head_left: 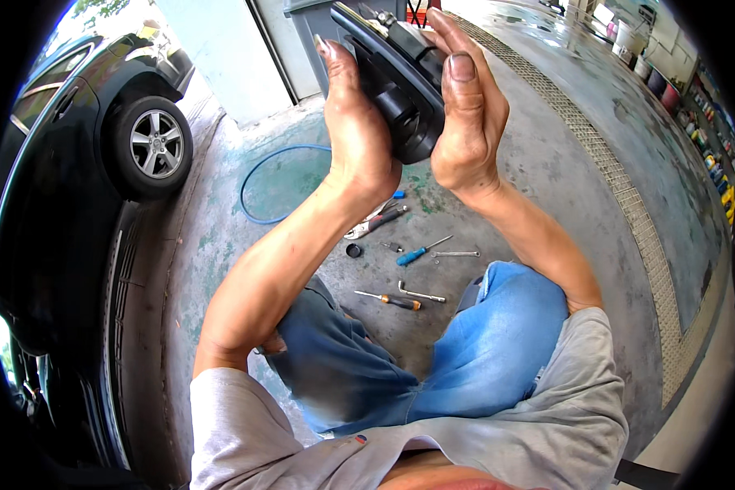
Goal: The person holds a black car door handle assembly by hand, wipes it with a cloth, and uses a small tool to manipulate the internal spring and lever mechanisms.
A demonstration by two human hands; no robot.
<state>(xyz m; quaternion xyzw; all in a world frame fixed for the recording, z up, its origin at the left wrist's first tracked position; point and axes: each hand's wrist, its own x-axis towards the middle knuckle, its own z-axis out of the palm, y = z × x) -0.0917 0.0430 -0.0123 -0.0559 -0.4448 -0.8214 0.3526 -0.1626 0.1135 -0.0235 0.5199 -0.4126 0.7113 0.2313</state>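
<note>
Both my hands hold up a long black plastic car part [412,135] in front of me. It has a rounded lower end, a round socket-like piece on its face and some metal fittings near the top. My left hand [359,135] grips its left side, thumb pointing up. On the other side, my right hand [472,122] presses with its thumb against the edge, the fingers wrapped behind and partly hidden. The part is tilted and held well above the floor.
Below lie a blue screwdriver [414,257], an orange-and-black screwdriver [402,303], an L-shaped wrench [422,294], a thin wrench [459,254], pliers [374,224] and a black cap [353,251]. A blue hose [243,196] curves nearby. A dark car [65,163] stands left; a floor grate [612,175] runs right.
</note>
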